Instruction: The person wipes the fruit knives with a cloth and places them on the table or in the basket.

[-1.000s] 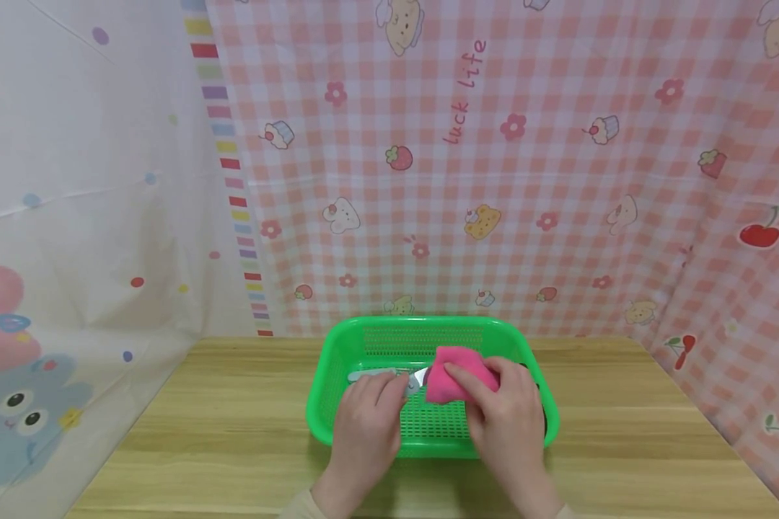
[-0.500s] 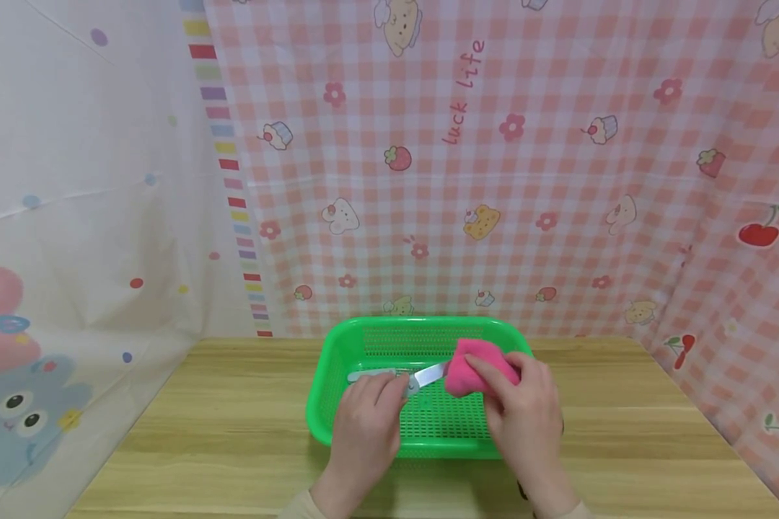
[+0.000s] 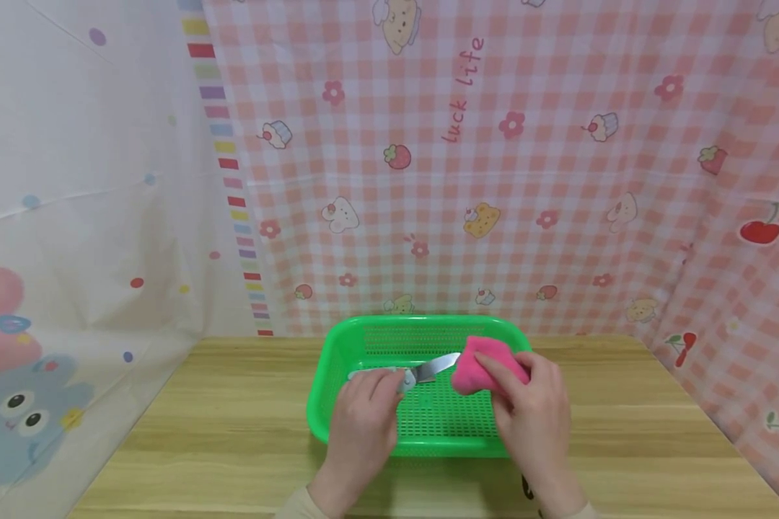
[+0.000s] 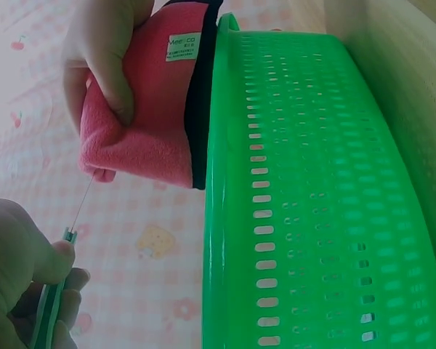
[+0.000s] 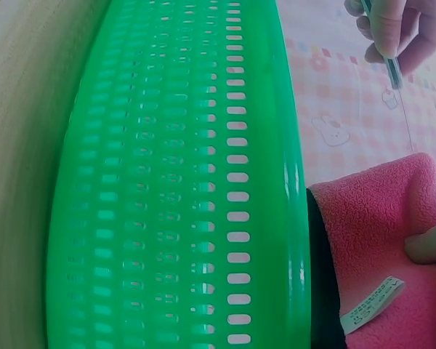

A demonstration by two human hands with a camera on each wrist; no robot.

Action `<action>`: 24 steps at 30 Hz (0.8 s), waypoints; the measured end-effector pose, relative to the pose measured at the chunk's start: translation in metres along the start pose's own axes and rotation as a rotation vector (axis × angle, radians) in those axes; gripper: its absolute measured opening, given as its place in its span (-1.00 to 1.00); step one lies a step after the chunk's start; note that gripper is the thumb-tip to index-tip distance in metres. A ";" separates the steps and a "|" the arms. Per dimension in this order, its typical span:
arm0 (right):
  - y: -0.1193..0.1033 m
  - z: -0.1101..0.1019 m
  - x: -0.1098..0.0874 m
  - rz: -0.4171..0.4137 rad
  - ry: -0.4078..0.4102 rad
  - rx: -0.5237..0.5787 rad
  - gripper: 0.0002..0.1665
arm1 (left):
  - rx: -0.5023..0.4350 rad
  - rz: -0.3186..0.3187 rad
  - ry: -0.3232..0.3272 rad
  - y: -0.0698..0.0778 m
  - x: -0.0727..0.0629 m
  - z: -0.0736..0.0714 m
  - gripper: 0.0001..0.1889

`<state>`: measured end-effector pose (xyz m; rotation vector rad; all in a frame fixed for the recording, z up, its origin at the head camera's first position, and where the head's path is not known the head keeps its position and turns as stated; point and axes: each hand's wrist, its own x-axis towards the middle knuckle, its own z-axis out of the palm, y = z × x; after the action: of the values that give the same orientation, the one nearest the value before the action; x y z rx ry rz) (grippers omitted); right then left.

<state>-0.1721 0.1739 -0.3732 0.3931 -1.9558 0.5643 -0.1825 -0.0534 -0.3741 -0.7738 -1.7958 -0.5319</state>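
My left hand (image 3: 363, 422) grips the pale grey handle of a knife (image 3: 438, 366) above the green basket. Its bare blade points up and to the right. With my right hand (image 3: 535, 411) I pinch a folded pink cloth (image 3: 483, 366) just past the blade's tip; whether cloth and tip touch is hard to tell. The left wrist view shows the knife edge-on, a thin line running from its greenish handle (image 4: 49, 305) towards the cloth (image 4: 142, 109), which has a black border and a label. Most of the handle is hidden by my left fingers.
The green perforated basket (image 3: 428, 320) stands on the wooden table (image 3: 623, 404). Inside it, a slim pale item (image 3: 358, 375) lies partly behind my left hand. A pink checked curtain (image 3: 428, 180) hangs behind the table, and a white sheet (image 3: 104, 216) hangs at the left.
My right hand and the cloth have slid to the right along the blade, baring more of it. The left hand stays nearly in place, with the knife tilted slightly differently.
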 end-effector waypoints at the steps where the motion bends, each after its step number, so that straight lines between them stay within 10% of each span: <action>1: 0.000 -0.001 0.000 0.001 0.001 0.000 -0.38 | -0.001 -0.001 0.001 0.000 0.000 0.000 -0.79; 24: -0.006 -0.010 0.004 -0.067 0.004 0.019 -0.43 | 0.014 -0.059 -0.019 -0.009 -0.003 -0.002 -0.75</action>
<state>-0.1629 0.1739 -0.3648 0.4668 -1.9273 0.5401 -0.1867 -0.0618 -0.3756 -0.7209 -1.8427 -0.5515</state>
